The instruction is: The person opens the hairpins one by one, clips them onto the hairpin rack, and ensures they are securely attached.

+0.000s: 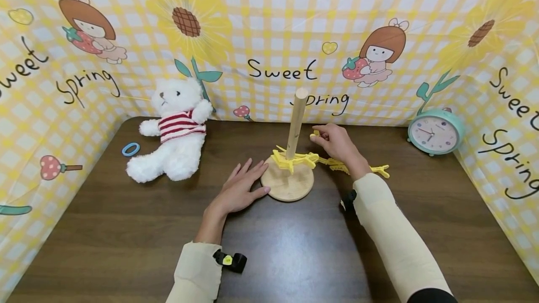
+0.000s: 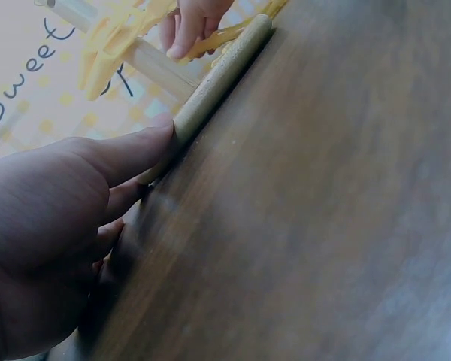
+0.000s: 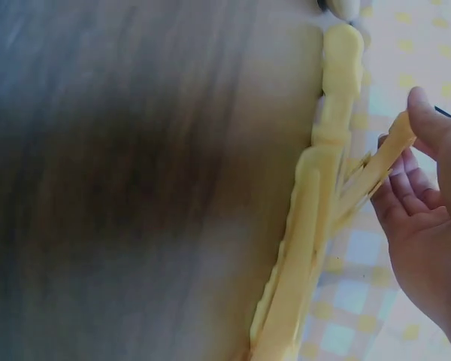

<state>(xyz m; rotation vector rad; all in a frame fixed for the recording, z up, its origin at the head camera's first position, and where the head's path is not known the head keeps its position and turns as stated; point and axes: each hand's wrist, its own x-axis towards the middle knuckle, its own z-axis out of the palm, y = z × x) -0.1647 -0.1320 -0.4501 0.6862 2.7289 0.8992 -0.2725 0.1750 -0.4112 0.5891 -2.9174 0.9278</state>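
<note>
A round wooden base (image 1: 290, 188) carries an upright wooden post (image 1: 297, 123). Spiky yellow plastic pieces (image 1: 294, 159) surround the foot of the post. My left hand (image 1: 242, 188) lies at the left side of the base, its fingers spread and fairly straight; in the left wrist view the thumb (image 2: 139, 150) touches the rim. To the right of the post, my right hand (image 1: 337, 141) pinches the end of a slim yellow plastic arm (image 3: 372, 177) between thumb and fingers. That arm slants up from a long, jointed yellow plastic piece (image 3: 304, 226) lying on the table.
At the back left sits a white teddy bear (image 1: 181, 123) in a red-striped shirt, with a blue ring (image 1: 130, 149) beside it. A mint alarm clock (image 1: 435, 132) stands at the back right. Checked fabric (image 1: 269, 36) walls in the dark wooden table (image 1: 126, 228).
</note>
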